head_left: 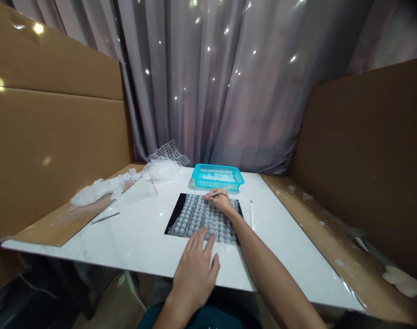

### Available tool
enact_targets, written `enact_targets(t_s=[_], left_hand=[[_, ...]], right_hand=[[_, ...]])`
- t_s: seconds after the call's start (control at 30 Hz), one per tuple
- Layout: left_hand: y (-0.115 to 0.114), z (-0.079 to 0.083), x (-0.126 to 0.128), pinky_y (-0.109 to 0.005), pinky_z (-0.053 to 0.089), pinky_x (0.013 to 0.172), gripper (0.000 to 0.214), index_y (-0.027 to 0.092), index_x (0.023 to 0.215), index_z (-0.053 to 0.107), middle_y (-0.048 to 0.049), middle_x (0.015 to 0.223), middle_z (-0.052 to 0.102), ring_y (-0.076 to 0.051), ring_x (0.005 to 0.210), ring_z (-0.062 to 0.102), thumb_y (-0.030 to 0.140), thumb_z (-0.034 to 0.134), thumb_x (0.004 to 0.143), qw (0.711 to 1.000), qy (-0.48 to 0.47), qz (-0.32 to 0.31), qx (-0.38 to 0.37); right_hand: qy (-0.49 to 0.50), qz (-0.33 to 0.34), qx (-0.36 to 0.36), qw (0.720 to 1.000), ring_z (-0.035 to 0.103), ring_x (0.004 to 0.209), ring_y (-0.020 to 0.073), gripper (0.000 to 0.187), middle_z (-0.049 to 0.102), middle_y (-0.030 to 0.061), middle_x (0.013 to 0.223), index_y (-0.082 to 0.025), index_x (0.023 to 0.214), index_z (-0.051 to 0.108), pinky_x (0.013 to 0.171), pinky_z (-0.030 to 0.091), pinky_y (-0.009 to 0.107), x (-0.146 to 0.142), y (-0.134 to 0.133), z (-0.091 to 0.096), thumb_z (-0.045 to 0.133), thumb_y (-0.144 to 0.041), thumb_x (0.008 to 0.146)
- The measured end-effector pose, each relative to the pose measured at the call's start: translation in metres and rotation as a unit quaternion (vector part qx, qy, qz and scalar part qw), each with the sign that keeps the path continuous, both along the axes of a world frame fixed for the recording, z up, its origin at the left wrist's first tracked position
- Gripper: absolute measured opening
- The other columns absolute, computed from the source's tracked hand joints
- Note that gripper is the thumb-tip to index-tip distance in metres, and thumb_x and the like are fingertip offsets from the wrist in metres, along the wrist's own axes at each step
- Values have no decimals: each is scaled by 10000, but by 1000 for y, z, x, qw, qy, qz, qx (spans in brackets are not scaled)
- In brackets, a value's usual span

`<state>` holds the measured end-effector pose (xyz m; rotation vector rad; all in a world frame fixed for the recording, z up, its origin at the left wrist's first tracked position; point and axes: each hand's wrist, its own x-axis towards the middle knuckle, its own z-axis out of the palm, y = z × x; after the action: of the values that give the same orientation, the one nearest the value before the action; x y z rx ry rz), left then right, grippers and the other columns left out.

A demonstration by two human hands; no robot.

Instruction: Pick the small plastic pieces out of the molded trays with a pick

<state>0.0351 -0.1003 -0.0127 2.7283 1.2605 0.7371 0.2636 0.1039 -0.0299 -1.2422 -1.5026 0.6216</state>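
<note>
A sheet of round, pale domes in rows (pixel 191 219) lies on a black backing (pixel 174 218) at the middle of the white table. My right hand (pixel 222 201) is closed around a slim, pale pen-shaped tool (pixel 219 192) over the sheet's far part; its working tip is too small to make out. With fingers spread, my left hand (pixel 196 262) rests at the sheet's near edge, fingertips touching or just over it. Beyond the sheet stands a turquoise plastic basket (pixel 217 184) with small white pieces inside.
Tweezers (pixel 105 218) lie at the left, a white pen-like knife (pixel 252 214) right of the sheet. White scraps (pixel 102 188) and a perforated white sheet (pixel 169 153) are heaped at the back left. Cardboard panels (pixel 57 123) flank the table (pixel 139 237); a grey curtain (pixel 208 91) hangs behind.
</note>
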Motion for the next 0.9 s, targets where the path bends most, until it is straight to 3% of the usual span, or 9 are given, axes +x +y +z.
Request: enact_targets(t_s=[0.27, 0.9], left_hand=[[0, 2, 0, -527, 386, 1280, 535, 255, 1610, 490, -100, 1694, 447, -314, 1554, 440, 331, 488, 1080, 1000, 0, -4, -21], [-3, 9, 0, -518, 386, 1293, 520, 232, 1585, 527, -126, 1663, 489, -301, 1555, 449, 335, 495, 1076, 1000, 7, 4, -14]], right_hand=[[14, 55, -9, 998, 791, 958, 268, 146, 849, 72, 988, -221, 756, 772, 848, 615, 353, 7, -6, -1, 848, -344, 735], [-26, 91, 34, 995, 800, 914, 259, 104, 841, 85, 926, -217, 721, 741, 821, 609, 342, -1, -7, 3, 791, -277, 789]])
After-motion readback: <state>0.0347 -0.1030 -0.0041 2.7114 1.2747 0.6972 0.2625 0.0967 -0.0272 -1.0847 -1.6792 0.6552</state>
